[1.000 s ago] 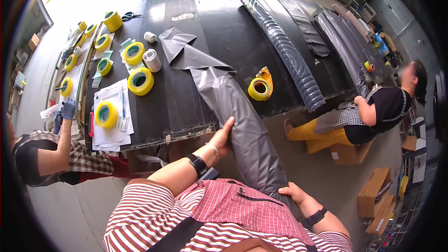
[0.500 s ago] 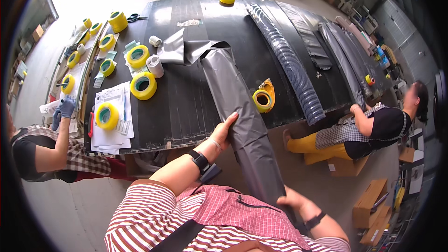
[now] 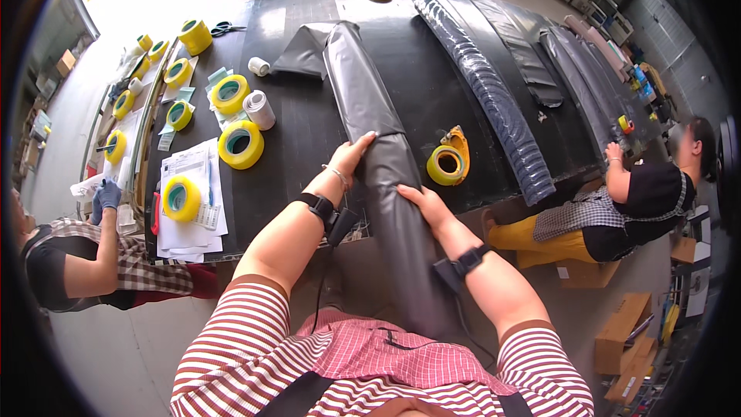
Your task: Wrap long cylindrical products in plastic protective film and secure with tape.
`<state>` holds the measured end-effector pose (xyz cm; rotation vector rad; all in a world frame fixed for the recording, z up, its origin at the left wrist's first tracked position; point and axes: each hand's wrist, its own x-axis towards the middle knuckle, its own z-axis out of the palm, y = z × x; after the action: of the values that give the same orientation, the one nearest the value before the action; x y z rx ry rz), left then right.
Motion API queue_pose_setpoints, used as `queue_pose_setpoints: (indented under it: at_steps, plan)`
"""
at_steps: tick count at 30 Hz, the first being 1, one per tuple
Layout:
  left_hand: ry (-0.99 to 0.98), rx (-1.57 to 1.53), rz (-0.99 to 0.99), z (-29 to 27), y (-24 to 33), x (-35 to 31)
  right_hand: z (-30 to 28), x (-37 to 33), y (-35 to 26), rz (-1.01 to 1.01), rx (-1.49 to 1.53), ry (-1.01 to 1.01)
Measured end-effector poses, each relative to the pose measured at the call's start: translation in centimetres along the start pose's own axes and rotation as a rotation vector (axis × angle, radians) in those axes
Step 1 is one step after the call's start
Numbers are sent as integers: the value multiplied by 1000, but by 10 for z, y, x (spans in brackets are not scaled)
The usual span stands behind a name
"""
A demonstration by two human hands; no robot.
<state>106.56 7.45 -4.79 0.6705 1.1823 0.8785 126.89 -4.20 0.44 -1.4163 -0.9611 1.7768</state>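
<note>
A long parcel in grey plastic wrapping (image 3: 390, 158) slants from the black table toward my apron, its near end past the table edge. My left hand (image 3: 351, 158) is closed round its left side at about the middle. Slightly nearer to me, my right hand (image 3: 426, 207) grips its right side, thumb on top. The far end of the wrapping has a loose flap (image 3: 301, 54) spread to the left on the table. To the right of the parcel lies a yellow tape dispenser with a roll of tape (image 3: 449, 164), touched by neither hand.
Yellow tape rolls (image 3: 241, 144), white label rolls (image 3: 258, 110) and papers (image 3: 193, 185) cover the table's left side. A clear-wrapped ribbed dark tube (image 3: 486, 96) lies to the right, with further grey parcels (image 3: 583, 85) beyond. Co-workers stand at left (image 3: 85, 255) and right (image 3: 648, 201).
My right hand has moved from the parcel's near end up to its middle, beside the left hand. The left hand and the parcel have shifted away from me, and the far flap now lies flatter.
</note>
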Motion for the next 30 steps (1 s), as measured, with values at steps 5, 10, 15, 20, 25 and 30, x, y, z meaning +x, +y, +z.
queue_pose_setpoints:
  at_steps: [5,10,15,20,25,30]
  plan:
    - [-50,-69,-19,-47,-2,-10,8,66,46,-271,-220,132]
    - [60,175,83,-63,-15,5,-5,129,17,-617,-572,453]
    - [245,435,359,-60,-21,9,2,154,-18,-574,-865,522]
    - [311,883,475,-55,-17,19,-9,177,-12,-754,-1179,587]
    - [297,900,479,-56,-21,29,-8,194,-12,-693,-1165,592]
    - [145,1064,524,-71,-17,21,-12,176,-15,-653,-1183,411]
